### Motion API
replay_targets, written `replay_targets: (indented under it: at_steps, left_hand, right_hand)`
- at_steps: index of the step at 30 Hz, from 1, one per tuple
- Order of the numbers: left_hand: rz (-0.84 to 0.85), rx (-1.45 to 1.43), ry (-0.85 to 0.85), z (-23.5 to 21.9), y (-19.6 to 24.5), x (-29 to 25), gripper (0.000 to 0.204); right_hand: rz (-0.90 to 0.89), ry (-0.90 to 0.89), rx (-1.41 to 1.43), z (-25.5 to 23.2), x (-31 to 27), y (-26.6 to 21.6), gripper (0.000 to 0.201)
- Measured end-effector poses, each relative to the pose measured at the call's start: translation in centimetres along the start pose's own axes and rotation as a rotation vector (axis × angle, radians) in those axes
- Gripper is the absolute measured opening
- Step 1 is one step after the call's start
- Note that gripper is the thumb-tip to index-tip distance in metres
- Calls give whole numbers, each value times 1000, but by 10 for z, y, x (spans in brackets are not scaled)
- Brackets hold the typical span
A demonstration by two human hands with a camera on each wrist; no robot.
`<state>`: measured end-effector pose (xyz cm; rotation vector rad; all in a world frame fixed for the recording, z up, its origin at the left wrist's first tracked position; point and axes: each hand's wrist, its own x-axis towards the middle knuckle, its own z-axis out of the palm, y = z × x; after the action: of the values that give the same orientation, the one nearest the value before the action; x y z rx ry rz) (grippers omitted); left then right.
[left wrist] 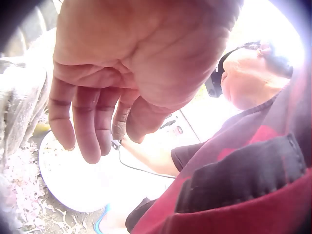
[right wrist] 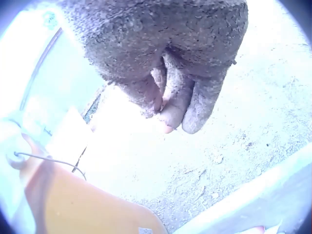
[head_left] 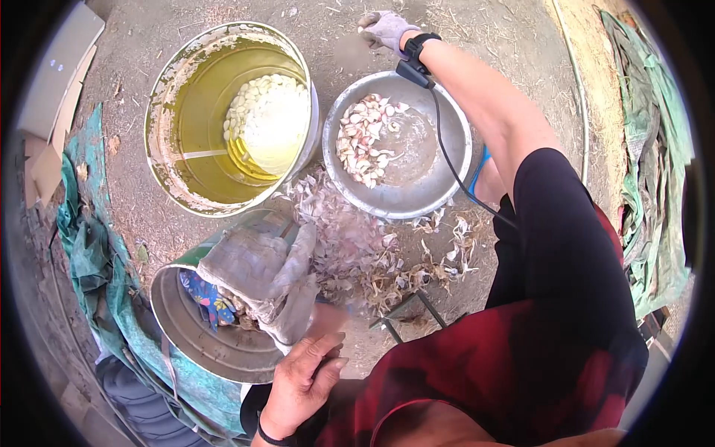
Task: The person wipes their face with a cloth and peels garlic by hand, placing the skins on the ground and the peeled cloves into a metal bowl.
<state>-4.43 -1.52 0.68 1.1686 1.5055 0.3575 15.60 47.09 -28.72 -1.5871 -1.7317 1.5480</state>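
Note:
The bare left hand (head_left: 302, 380) is beside the cloth sack (head_left: 257, 257); its fingers hang loosely bent, and the palm in the left wrist view (left wrist: 141, 53) holds nothing. A dirty glove covers the right hand (head_left: 386, 31), which is over the ground beyond the metal basin (head_left: 463, 141). Its fingers are loosely bent in the right wrist view (right wrist: 187, 87), where nothing shows in them. Unpeeled garlic cloves (head_left: 361, 138) lie in the basin's left half. Pale peeled cloves (head_left: 242, 104) fill part of the bottom of the large yellowish bucket (head_left: 175, 153).
A tilted metal bucket (head_left: 167, 313) holds the sack and a blue patterned cloth (head_left: 208, 298). Garlic skins (head_left: 342, 238) cover the ground between the containers and a small metal frame (head_left: 386, 324). Green tarps lie at left (head_left: 97, 261) and right (head_left: 655, 186). A cable runs from the right wrist.

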Motion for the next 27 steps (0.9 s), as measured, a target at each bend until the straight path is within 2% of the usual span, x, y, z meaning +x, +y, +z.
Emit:
replay_targets:
  at_steps: [3, 4, 7, 8, 9, 12, 14, 16, 18, 20, 22, 24, 26, 27]
  left_hand:
    - [72, 12, 31, 5, 8, -8, 30]
    - [138, 24, 51, 6, 14, -9, 29]
    - [146, -42, 112, 13, 16, -19, 24]
    - [139, -101, 144, 17, 12, -21, 22]
    - [158, -107, 208, 20, 15, -22, 21]
    - [307, -153, 411, 25, 29, -17, 22]
    - [311, -280, 439, 28, 52, -22, 27]
    - [340, -404, 464, 37, 72, -26, 29]
    - [343, -461, 450, 46, 79, -27, 30]
    - [397, -536, 452, 57, 78, -27, 29]
    - [374, -532, 459, 65, 66, -25, 26]
    - [390, -594, 541, 72, 58, -22, 24]
    - [372, -581, 574, 77, 48, -17, 22]
    - [417, -569, 615, 80, 41, -12, 20]
  right_hand:
    - [-159, -161, 326, -14, -80, -51, 36]
    - [-206, -225, 282, -13, -106, -71, 36]
    - [-245, -352, 267, -9, -204, -126, 37]
    - [-314, -439, 292, -8, -232, -139, 35]
    - [-374, -527, 319, -4, -262, -146, 32]
    - [-422, -599, 377, 5, -349, -170, 25]
    - [-446, -633, 342, 8, -394, -179, 22]
    - [-429, -649, 460, 16, -432, -181, 19]
    - [-457, -647, 458, 23, -452, -176, 18]
    - [-533, -523, 457, 37, -464, -162, 18]
    - [-551, -494, 474, 43, -480, -159, 18]
    - [-529, -441, 568, 54, -486, -151, 18]
    - [-521, -439, 567, 62, -480, -141, 18]
    - [-526, -419, 542, 65, -477, -138, 19]
